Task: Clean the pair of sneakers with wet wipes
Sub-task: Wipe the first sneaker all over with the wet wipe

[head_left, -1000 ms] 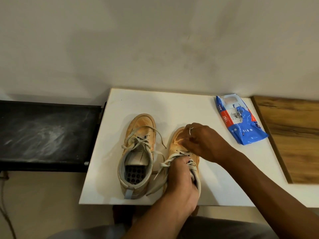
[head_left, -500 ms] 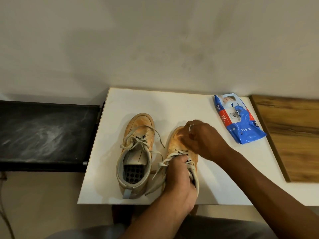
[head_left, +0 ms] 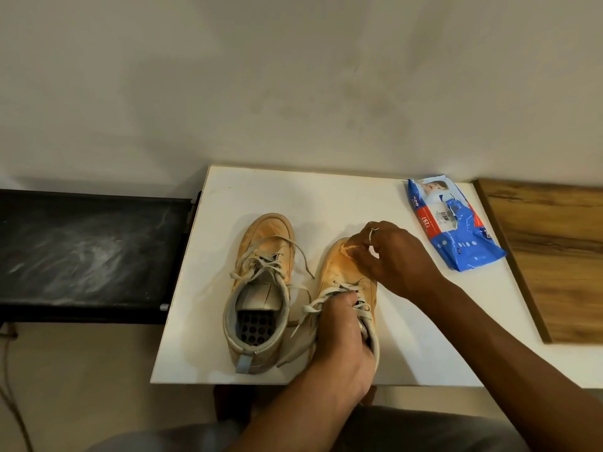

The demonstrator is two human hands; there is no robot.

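One sneaker (head_left: 339, 269) between hands: left hand (head_left: 339, 337) grips collar, right hand (head_left: 394, 256) pinches wipe (head_left: 348, 248) at toe.

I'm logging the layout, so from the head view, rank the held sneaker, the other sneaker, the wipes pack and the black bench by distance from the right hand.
1. held sneaker, touched at its toe by the right hand.
2. wipes pack, just right of it.
3. other sneaker, to the left.
4. black bench, far left.
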